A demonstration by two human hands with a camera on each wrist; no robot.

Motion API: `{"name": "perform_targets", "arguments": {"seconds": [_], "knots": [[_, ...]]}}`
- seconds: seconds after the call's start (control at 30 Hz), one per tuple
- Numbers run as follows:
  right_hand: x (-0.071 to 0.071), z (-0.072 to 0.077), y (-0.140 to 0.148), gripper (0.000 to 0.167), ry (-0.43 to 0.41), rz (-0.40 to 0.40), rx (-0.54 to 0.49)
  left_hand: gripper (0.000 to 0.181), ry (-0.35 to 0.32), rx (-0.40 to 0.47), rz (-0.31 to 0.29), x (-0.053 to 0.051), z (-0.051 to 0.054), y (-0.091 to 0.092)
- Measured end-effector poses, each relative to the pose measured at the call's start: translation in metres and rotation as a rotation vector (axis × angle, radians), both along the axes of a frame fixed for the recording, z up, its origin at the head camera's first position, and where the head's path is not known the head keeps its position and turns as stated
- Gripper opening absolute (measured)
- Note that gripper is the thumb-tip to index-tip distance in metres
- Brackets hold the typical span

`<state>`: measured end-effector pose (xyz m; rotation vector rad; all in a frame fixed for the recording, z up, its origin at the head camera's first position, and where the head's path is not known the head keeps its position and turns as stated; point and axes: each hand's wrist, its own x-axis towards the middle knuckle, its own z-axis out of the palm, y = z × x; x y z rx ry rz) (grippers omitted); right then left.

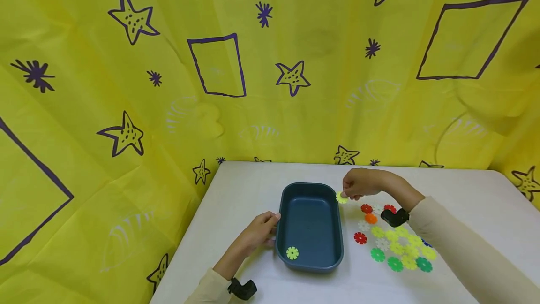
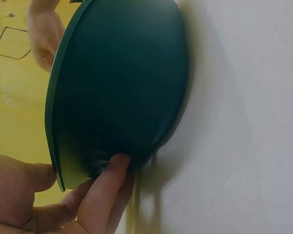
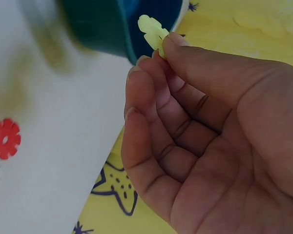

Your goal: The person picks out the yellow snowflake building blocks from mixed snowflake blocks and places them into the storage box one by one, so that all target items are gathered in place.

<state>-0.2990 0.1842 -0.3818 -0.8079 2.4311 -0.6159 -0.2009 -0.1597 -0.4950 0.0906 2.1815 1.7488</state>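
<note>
A dark teal plastic tub (image 1: 310, 229) stands on the white table, with one yellow-green notched disc (image 1: 292, 253) lying inside at its near left corner. My left hand (image 1: 259, 230) grips the tub's left side; in the left wrist view the thumb touches the rim and the fingers (image 2: 103, 195) lie against the outer wall. Over at the tub's far right rim, my right hand (image 1: 362, 183) pinches a yellow flower-shaped disc (image 3: 154, 33) between thumb and fingertips. The held disc (image 1: 341, 197) overlaps the rim in the head view.
Right of the tub lies a loose spread of flower-shaped discs: red (image 1: 360, 238), orange (image 1: 371, 218), white, yellow (image 1: 397, 248), green (image 1: 395, 263) and blue. The right forearm passes over part of it. A yellow patterned cloth (image 1: 270, 121) hangs behind the white table (image 1: 244, 186).
</note>
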Motion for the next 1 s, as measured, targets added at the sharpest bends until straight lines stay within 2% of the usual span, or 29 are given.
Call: {"name": "perform_targets", "arguments": {"seconds": [0.43, 0.63, 0.87, 1.0], "knots": [[-0.004, -0.006, -0.047, 0.022, -0.029, 0.061, -0.015, 0.042, 0.000, -0.028, 0.007, 0.000, 0.001, 0.000], [-0.001, -0.012, -0.067, 0.025, -0.009, 0.081, 0.040, 0.041, 0.000, -0.022, 0.013, 0.000, 0.000, 0.002], [0.002, -0.025, -0.087, 0.025, -0.023, 0.089, 0.111, 0.041, 0.000, -0.023, 0.017, 0.001, 0.001, 0.002], [0.003, -0.032, -0.098, 0.033, 0.003, 0.109, 0.185, 0.041, 0.002, -0.024, 0.017, 0.001, 0.001, 0.001]]}}
